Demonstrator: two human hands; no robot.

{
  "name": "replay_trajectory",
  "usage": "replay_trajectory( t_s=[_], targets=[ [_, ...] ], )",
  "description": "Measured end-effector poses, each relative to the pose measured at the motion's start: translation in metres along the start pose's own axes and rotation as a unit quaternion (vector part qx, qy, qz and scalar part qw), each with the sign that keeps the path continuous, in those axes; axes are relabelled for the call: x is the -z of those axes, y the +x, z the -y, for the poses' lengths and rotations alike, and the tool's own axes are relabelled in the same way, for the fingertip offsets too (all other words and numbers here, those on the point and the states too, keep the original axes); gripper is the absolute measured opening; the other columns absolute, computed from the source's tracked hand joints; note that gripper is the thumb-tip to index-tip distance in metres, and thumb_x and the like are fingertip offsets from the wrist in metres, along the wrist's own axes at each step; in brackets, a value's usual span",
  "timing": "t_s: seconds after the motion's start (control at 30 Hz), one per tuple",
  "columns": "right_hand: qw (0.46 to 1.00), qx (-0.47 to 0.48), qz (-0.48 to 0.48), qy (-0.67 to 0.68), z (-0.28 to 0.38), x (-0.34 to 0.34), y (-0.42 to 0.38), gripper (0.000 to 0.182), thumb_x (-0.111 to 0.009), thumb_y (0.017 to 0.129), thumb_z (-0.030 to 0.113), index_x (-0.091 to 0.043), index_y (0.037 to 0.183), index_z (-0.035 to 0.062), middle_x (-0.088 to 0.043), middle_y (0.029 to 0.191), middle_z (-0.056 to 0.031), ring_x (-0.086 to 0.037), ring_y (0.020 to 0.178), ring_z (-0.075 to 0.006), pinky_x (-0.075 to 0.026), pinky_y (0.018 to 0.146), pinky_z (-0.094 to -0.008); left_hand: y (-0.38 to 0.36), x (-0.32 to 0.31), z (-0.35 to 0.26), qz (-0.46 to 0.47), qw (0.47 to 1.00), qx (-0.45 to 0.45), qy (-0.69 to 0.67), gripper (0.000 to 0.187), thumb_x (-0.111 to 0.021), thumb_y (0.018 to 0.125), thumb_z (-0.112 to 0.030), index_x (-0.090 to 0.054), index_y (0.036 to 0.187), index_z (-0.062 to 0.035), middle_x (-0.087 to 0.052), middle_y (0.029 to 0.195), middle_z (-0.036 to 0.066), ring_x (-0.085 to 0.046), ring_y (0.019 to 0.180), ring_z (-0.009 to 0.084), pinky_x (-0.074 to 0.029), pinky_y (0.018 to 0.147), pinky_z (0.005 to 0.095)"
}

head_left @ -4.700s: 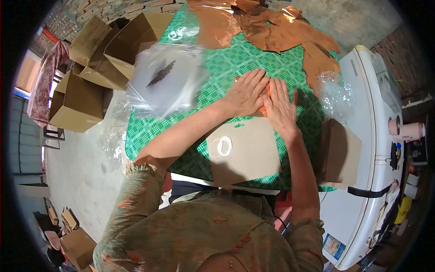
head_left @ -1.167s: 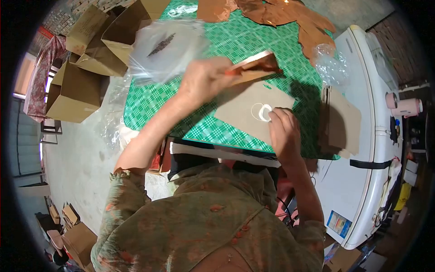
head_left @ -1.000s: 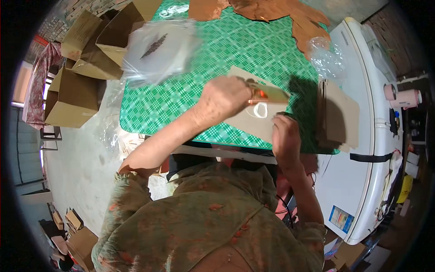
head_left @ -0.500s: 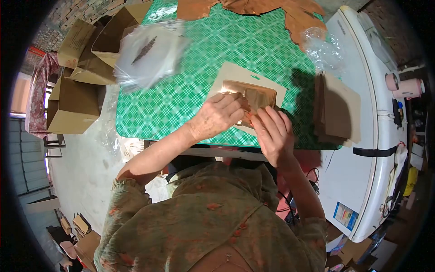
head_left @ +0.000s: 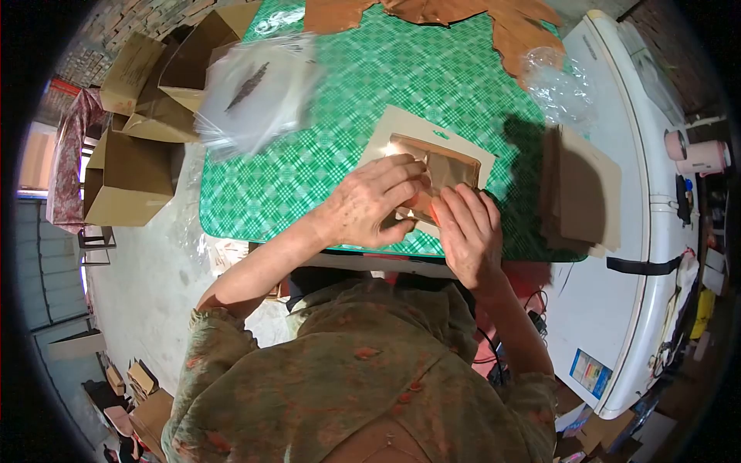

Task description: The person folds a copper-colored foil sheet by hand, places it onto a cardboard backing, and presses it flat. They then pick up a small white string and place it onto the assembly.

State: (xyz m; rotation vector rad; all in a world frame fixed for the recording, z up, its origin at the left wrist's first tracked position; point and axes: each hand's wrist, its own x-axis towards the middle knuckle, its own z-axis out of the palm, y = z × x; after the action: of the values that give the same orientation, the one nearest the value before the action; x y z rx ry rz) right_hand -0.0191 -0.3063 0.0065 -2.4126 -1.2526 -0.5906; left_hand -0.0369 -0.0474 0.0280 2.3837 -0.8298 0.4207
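Observation:
A beige cardboard packet (head_left: 401,123) with a punched hanging slot and a shiny brown, film-like front lies tilted near the table's front edge. My left hand (head_left: 378,201) is over its left lower part, fingers bent with the tips at the shiny surface and the thumb held apart. At the lower right corner, my right hand (head_left: 469,235) has its fingers pressed together on the packet; its thumb is hidden. A small orange-red patch shows by the right fingertips, too small to name. The packet's lower side is mostly covered by both hands.
On the green checked table (head_left: 255,185), a pile of clear plastic bags (head_left: 270,92) lies left, a cardboard stack (head_left: 588,189) right. Crumpled clear plastic (head_left: 557,85) and brown leather-like sheets (head_left: 432,9) lie farther back. Open cartons (head_left: 131,181) stand left; a white refrigerator (head_left: 594,301) stands right.
My left hand has shifted slightly down and left, its thumb now spread from the fingers. More of the shiny front shows between the hands. The right hand stays at the packet's corner.

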Motion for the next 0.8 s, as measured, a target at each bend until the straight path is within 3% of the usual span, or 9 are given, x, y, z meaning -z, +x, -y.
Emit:
replay_trajectory(
  t_s=[0.07, 0.17, 0.2, 0.3, 0.5, 0.63, 0.77, 0.8],
  targets=[
    [1.0, -0.001, -0.001, -0.006, 0.0, -0.003, -0.002, 0.043, -0.079, 0.09, 0.009, -0.072, 0.132, 0.0027, -0.069, 0.139, -0.0125, -0.06, 0.134, -0.0327, -0.043, 0.114, -0.0552, -0.001, 0.007, -0.002, 0.0, 0.999, 0.022, -0.049, 0.054, -0.077, 0.092, -0.031, -0.065, 0.136, -0.0032, -0.059, 0.148, 0.02, -0.058, 0.138, 0.0419, -0.052, 0.114, 0.0506],
    [1.0, -0.004, -0.001, -0.016, 0.0, -0.005, -0.003, 0.043, -0.079, 0.091, 0.011, -0.072, 0.132, 0.0029, -0.069, 0.139, -0.0122, -0.06, 0.133, -0.0325, -0.043, 0.114, -0.0563, 0.005, 0.003, 0.001, -0.01, 0.998, 0.06, -0.009, 0.058, -0.07, 0.1, -0.041, -0.061, 0.144, -0.0037, -0.048, 0.16, 0.023, -0.049, 0.147, 0.0458, -0.046, 0.12, 0.0541],
    [1.0, -0.005, 0.001, -0.019, 0.001, -0.004, -0.002, 0.043, -0.079, 0.091, 0.011, -0.072, 0.133, 0.003, -0.069, 0.139, -0.0121, -0.061, 0.133, -0.0325, -0.043, 0.113, -0.0565, 0.009, 0.0, 0.003, -0.004, 0.998, 0.07, -0.001, 0.057, -0.06, 0.107, -0.047, -0.06, 0.147, -0.0054, -0.039, 0.168, 0.024, -0.04, 0.154, 0.0475, -0.041, 0.123, 0.0572],
    [1.0, -0.008, 0.004, -0.027, 0.003, -0.003, 0.0, 0.043, -0.079, 0.091, 0.012, -0.072, 0.133, 0.0035, -0.069, 0.138, -0.0117, -0.061, 0.133, -0.0327, -0.043, 0.113, -0.0569, 0.017, -0.013, 0.01, 0.007, 0.997, 0.064, 0.043, 0.055, -0.053, 0.112, -0.045, -0.058, 0.151, -0.0067, -0.036, 0.171, 0.023, -0.035, 0.158, 0.0469, -0.037, 0.127, 0.0576],
    [0.999, -0.014, -0.001, -0.045, 0.004, -0.006, 0.0, 0.044, -0.079, 0.09, 0.013, -0.072, 0.132, 0.0049, -0.068, 0.14, -0.0108, -0.06, 0.133, -0.0334, -0.043, 0.112, -0.0584, 0.029, -0.022, 0.017, 0.064, 0.993, 0.066, 0.079, 0.054, -0.048, 0.114, -0.042, -0.055, 0.158, -0.011, -0.032, 0.176, 0.016, -0.023, 0.164, 0.0431, -0.023, 0.134, 0.0558],
    [0.999, -0.018, 0.003, -0.045, 0.006, -0.007, 0.0, 0.044, -0.08, 0.089, 0.014, -0.072, 0.132, 0.0054, -0.068, 0.14, -0.0103, -0.06, 0.134, -0.0341, -0.043, 0.112, -0.0604, 0.03, -0.026, 0.024, 0.076, 0.993, 0.062, 0.071, 0.054, -0.05, 0.113, -0.042, -0.056, 0.157, -0.0123, -0.033, 0.175, 0.015, -0.023, 0.164, 0.0415, -0.02, 0.134, 0.0559],
    [0.999, -0.028, 0.025, -0.009, 0.009, -0.001, 0.005, 0.062, -0.086, 0.084, 0.025, -0.068, 0.141, 0.0073, -0.064, 0.145, -0.0115, -0.057, 0.137, -0.0373, -0.041, 0.114, -0.0617, 0.033, -0.028, 0.031, 0.076, 0.991, 0.036, 0.108, 0.051, -0.055, 0.11, -0.039, -0.06, 0.154, -0.0143, -0.041, 0.171, 0.015, -0.029, 0.161, 0.0419, -0.023, 0.13, 0.0607],
    [0.999, -0.018, 0.033, -0.006, 0.007, 0.0, 0.004, 0.076, -0.089, 0.081, 0.033, -0.063, 0.147, 0.0065, -0.058, 0.151, -0.0161, -0.054, 0.14, -0.0397, -0.041, 0.114, -0.0629, 0.034, -0.028, 0.032, 0.08, 0.989, 0.032, 0.121, 0.051, -0.055, 0.11, -0.039, -0.059, 0.155, -0.0155, -0.041, 0.17, 0.015, -0.03, 0.16, 0.0414, -0.023, 0.13, 0.0619]
  ],
)
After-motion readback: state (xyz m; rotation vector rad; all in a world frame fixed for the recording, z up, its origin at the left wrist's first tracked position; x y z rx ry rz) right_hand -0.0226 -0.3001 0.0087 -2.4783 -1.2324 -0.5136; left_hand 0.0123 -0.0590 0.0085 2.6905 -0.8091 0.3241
